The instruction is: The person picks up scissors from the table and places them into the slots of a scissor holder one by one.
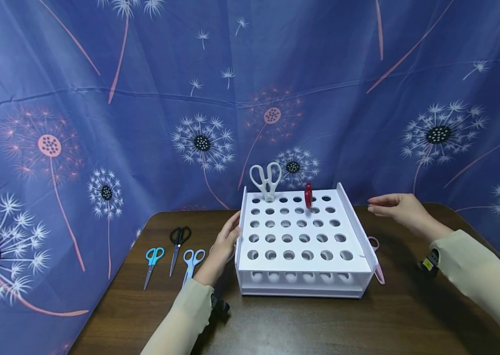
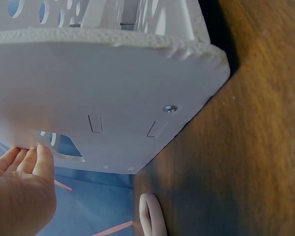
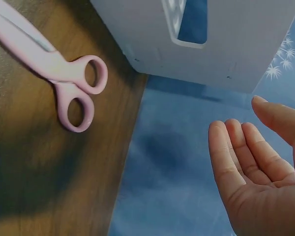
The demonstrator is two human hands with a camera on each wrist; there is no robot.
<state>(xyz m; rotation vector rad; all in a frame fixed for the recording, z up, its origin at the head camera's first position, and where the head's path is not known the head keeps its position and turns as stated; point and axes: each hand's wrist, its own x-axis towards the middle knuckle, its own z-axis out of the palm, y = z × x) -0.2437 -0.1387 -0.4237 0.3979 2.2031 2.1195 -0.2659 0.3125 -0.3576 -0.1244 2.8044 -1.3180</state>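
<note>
A white rack (image 1: 305,264) with rows of round holes stands on the table. White scissors (image 1: 269,191) stand upright in its back row, handles up. Farther right in the back row, a red-handled pair of scissors (image 1: 308,196) is seen edge-on. My left hand (image 1: 223,244) touches the rack's left side; in the left wrist view its fairly straight fingers (image 2: 43,160) rest against the side panel (image 2: 54,93) by a cut-out. Right of the rack, my right hand (image 1: 403,209) hovers with nothing in it, thumb apart from the loosely extended fingers (image 3: 223,157).
Teal scissors (image 1: 152,259), black scissors (image 1: 178,242) and light blue scissors (image 1: 190,268) lie left of the rack. Pink scissors (image 3: 66,73) lie close by its right side. A pale handle loop (image 2: 156,214) shows near the left panel. A blue patterned cloth (image 1: 343,123) hangs behind the table.
</note>
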